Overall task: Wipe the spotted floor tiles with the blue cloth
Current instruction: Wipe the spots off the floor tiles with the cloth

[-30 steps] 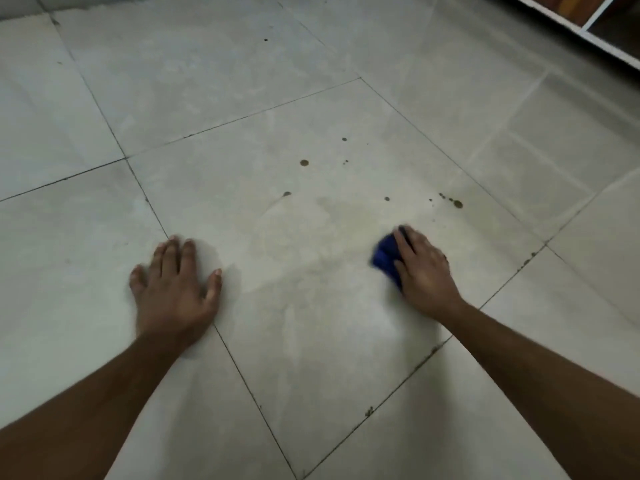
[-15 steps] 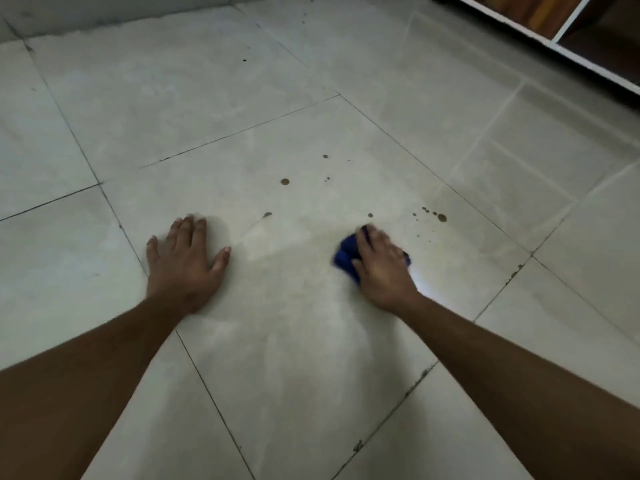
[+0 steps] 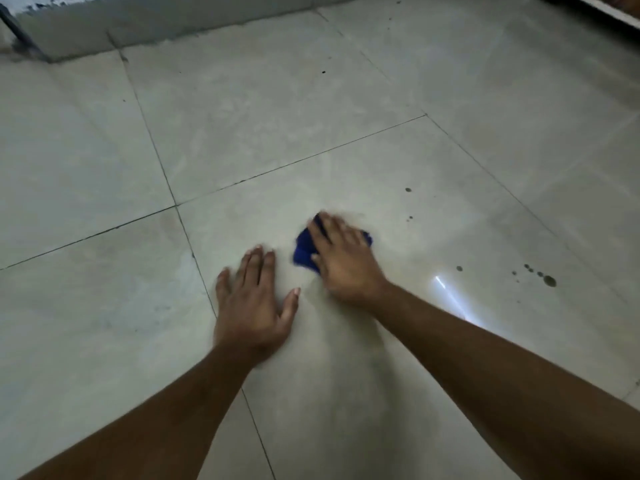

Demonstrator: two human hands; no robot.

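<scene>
The floor tiles [image 3: 346, 168] are large, hard and glossy, so they look slippery. Dark spots [image 3: 549, 281] remain at the right. The left hand [image 3: 254, 303] lies flat with the fingers spread, grasping nothing. The right hand [image 3: 341, 259] presses the blue cloth [image 3: 304, 249] on the tile. The cloth seems soft and light; it is best held bunched under the palm.

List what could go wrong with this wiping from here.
1. The blue cloth sits left of the dark spots, so those could get missed.
2. The right hand covers most of the bunched cloth, so each pass likely cleans only a narrow strip.
3. The left hand braces on glossy tile; it might slip.
</scene>
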